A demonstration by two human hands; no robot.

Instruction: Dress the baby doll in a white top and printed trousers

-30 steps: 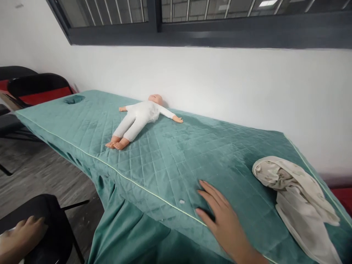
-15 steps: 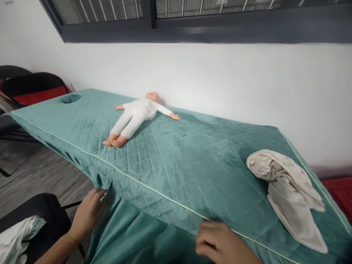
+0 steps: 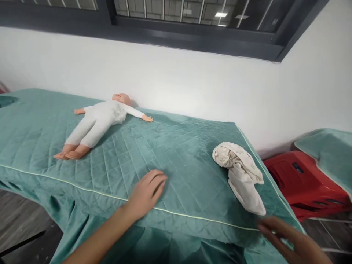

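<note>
While pressed by the flat left hand, the grippable piping of the limp quilted cover is being reached by the spread right hand.

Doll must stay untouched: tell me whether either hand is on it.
No, left hand rests on the cover, right hand at its corner, both apart from the doll.

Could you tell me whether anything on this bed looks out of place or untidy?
The cloth lies crumpled in a heap near the right end of the cover. The doll lies face up by the wall, slanted to the cover's edges. The left hand rests flat on the cover; the blurred right hand is at its right corner.
</note>
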